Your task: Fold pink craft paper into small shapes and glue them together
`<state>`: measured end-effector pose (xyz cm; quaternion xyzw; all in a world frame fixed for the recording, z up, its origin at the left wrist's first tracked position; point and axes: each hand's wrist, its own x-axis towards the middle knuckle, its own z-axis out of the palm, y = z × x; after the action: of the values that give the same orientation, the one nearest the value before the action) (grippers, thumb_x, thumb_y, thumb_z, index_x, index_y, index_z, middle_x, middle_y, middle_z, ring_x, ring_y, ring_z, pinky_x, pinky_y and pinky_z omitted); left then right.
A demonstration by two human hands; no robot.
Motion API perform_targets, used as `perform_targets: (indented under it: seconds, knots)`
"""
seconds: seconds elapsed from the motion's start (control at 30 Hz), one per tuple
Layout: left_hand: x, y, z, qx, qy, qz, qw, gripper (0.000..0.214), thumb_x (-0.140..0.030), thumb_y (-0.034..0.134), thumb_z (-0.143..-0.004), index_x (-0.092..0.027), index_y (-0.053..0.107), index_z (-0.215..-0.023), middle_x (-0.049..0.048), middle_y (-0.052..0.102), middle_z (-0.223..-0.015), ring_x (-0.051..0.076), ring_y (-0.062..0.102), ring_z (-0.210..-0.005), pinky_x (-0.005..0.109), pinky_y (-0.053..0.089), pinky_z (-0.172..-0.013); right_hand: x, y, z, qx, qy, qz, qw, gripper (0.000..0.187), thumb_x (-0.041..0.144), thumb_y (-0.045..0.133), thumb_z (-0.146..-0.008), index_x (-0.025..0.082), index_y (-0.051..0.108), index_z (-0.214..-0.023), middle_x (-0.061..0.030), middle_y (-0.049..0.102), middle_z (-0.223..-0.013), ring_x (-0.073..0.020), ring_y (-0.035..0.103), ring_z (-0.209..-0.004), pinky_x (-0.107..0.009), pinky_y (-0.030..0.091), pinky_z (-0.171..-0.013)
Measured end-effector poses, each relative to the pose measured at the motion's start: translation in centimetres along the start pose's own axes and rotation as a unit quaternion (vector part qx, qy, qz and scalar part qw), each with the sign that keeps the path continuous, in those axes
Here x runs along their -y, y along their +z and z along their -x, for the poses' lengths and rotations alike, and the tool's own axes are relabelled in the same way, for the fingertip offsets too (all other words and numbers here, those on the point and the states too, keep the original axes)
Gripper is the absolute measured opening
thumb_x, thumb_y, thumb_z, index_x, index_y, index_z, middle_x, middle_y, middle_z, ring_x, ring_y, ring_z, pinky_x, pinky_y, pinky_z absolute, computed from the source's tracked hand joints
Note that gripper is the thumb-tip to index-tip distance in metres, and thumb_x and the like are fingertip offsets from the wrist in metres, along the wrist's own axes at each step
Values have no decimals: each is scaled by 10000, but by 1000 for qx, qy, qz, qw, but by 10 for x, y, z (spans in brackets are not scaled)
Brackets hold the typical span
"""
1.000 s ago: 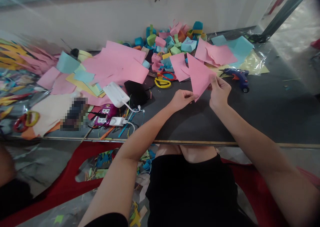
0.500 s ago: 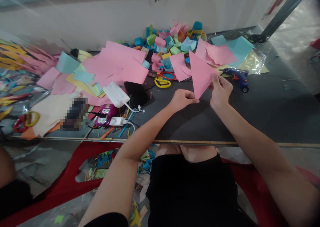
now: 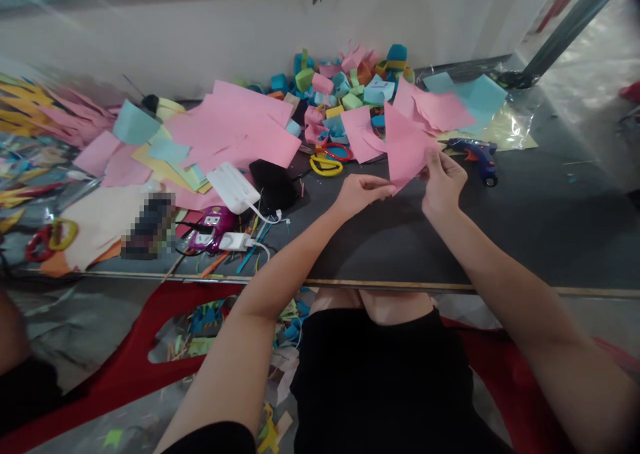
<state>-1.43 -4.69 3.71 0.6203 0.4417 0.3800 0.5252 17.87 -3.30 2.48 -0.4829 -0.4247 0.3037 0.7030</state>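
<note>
Between my hands, a pink sheet of paper (image 3: 406, 144) with a triangular outline is held up above the dark table (image 3: 400, 247). My left hand (image 3: 361, 195) pinches its lower corner between thumb and fingers. At the right edge, my right hand (image 3: 444, 181) grips it with the thumb in front; the fingers behind are partly hidden. Just behind lie more pink pieces (image 3: 361, 134) and scissors with red and yellow handles (image 3: 326, 166). A blue glue gun (image 3: 483, 157) rests to the right of my right hand.
Small folded paper pieces (image 3: 345, 94) are heaped against the wall. Pink sheets (image 3: 235, 124) spread at left, near a white power bank (image 3: 233, 186), a purple power strip (image 3: 213, 227) and a second pair of scissors (image 3: 63, 235). Part of another person (image 3: 15, 347) shows at far left.
The pink paper's lower corner and my left hand have risen slightly. My right hand keeps its grip in nearly the same place.
</note>
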Motion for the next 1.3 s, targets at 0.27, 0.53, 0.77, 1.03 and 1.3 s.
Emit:
perform_targets:
  seconds: [0.27, 0.53, 0.77, 1.03, 1.3]
  knots:
    - [0, 0, 0, -48, 86, -51, 994, 365, -539, 870, -756, -178, 815, -762, 54, 784, -773, 129, 629, -647, 261, 482, -605, 9, 8, 12, 18, -18, -2, 1000, 465, 729, 753, -809, 265, 779, -813, 13, 661, -703, -161, 623, -658, -346, 567, -622]
    - [-3, 2, 2, -40, 55, -39, 997, 462, -623, 858, -721, -181, 748, -642, 20, 690, -638, 100, 533, -566, 254, 404, -533, 13, 9, 12, 14, -26, 8, 1000, 482, 747, 769, -780, 265, 798, -782, 29, 628, -645, -139, 574, -574, -330, 556, -572]
    - [4, 10, -4, -22, 55, 54, 997, 501, -647, 895, -668, -171, 757, -739, -3, 666, -669, 72, 486, -543, 234, 393, -500, 16, 11, 17, 47, -24, 4, 999, 459, 715, 804, -763, 259, 831, -806, 17, 702, -709, -138, 602, -607, -332, 571, -595]
    - [15, 9, -11, -109, 72, 90, 987, 524, -637, 922, -617, -159, 706, -620, -9, 627, -574, 74, 491, -514, 230, 383, -494, 15, 12, 20, 80, -29, 62, 994, 559, 774, 786, -735, 221, 823, -807, 5, 702, -723, -153, 638, -670, -319, 562, -631]
    - [0, 8, -2, -69, 66, 53, 994, 464, -602, 883, -706, -178, 737, -589, 7, 658, -569, 62, 484, -501, 223, 361, -502, 16, 5, 12, 41, -58, 68, 995, 513, 741, 759, -800, 229, 803, -786, 9, 660, -698, -145, 616, -640, -309, 565, -607]
